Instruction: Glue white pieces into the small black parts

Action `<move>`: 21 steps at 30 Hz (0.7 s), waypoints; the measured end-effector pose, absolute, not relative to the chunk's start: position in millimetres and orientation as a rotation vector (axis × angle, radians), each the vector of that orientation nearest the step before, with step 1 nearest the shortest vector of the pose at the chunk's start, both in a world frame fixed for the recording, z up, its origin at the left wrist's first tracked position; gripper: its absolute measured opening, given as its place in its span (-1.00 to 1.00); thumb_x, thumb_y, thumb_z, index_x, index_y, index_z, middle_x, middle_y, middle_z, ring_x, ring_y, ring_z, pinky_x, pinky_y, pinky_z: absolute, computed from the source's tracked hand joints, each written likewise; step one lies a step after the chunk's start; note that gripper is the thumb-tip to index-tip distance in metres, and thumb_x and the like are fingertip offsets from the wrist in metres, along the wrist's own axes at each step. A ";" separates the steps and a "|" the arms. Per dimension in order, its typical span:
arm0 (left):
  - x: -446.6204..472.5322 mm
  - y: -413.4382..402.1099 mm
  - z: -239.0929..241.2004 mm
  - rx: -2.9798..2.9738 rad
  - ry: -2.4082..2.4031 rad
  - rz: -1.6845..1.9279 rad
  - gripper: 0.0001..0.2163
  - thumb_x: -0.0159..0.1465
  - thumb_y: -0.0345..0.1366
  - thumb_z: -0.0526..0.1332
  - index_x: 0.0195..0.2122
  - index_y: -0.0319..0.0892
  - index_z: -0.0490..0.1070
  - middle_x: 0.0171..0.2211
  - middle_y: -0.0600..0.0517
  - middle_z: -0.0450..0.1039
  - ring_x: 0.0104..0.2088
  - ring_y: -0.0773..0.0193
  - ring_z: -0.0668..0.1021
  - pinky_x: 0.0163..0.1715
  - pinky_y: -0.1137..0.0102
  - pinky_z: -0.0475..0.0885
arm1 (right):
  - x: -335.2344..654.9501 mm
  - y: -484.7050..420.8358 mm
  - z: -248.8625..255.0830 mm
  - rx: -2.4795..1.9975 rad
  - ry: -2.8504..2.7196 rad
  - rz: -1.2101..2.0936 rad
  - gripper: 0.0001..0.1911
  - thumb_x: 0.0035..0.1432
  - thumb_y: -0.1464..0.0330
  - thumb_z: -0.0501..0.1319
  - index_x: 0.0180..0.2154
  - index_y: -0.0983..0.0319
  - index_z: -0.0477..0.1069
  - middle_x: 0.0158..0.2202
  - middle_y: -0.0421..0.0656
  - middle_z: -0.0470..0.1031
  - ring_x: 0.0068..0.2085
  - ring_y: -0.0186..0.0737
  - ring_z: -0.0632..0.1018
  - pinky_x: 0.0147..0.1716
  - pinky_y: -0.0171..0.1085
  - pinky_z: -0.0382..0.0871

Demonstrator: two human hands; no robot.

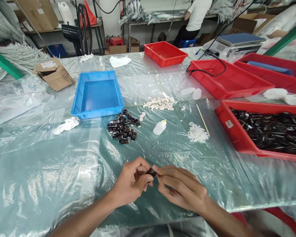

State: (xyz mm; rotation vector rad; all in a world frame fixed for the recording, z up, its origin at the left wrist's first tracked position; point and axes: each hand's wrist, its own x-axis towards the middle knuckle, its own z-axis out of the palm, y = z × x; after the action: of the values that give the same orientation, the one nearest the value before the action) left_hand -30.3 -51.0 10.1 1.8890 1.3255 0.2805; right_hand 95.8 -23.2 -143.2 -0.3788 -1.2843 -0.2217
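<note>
My left hand (133, 181) pinches a small black rectangular part (151, 171) between thumb and fingers, low over the front of the table. The fingertips of my right hand (180, 186) close on the part's right end; whether a smaller piece lies under them is hidden. Beyond my hands, a heap of similar black parts (123, 126) with shiny ends lies to the left. A small translucent squeeze bottle (160, 127) with a yellow tip lies on its side ahead. Small whitish pieces (160, 103) are scattered farther back, and a pile of clear white bits (198, 133) sits to the right.
A thin stick (202, 120) lies beside the clear bits. A blue tray (75, 100) stands back left. The red bin (233, 138) at right holds many dark parts; more red trays (165, 62) stand behind. Plastic sheeting (51, 174) covers the table. Another person (196, 16) sits at the back.
</note>
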 end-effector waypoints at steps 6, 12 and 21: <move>-21.6 -53.1 5.2 1.972 1.339 0.255 -0.81 0.39 -0.19 0.11 -0.19 -0.23 0.20 -0.40 0.04 0.33 -0.53 0.42 0.35 -0.55 0.45 0.28 | 107.5 -23.9 -140.8 -0.391 -1.245 -0.197 -0.60 -0.03 0.64 0.26 -0.12 0.27 0.34 -0.22 -0.10 0.53 -0.23 -0.30 0.57 -0.24 -0.35 0.58; -1.5 -44.3 5.8 2.298 1.619 0.581 -0.76 0.38 -0.14 0.12 -0.15 -0.19 0.13 -0.34 0.02 0.42 -0.49 0.34 0.46 -0.43 0.36 0.43 | 148.7 -26.6 -148.7 -0.572 -1.243 -0.029 -0.49 0.23 0.48 0.12 0.19 0.21 0.13 0.19 -0.10 0.31 0.16 -0.29 0.41 -0.06 -0.26 0.51; 44.3 -14.6 84.2 2.888 2.245 -0.213 -0.29 0.40 0.00 -0.03 0.42 -0.17 -0.38 0.25 -0.26 0.14 0.13 -0.09 0.41 0.06 0.17 0.34 | 300.1 11.0 -249.5 -1.043 -0.908 -0.089 -0.74 0.20 0.47 0.15 -0.04 0.27 0.38 0.09 -0.03 0.37 0.12 -0.17 0.41 0.10 -0.17 0.32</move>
State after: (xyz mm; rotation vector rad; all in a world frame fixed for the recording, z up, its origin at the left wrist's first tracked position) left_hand 44.3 -14.6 84.2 2.8878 2.2451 -0.2128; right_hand 300.1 11.0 -249.5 -1.0427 -0.9076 -0.0890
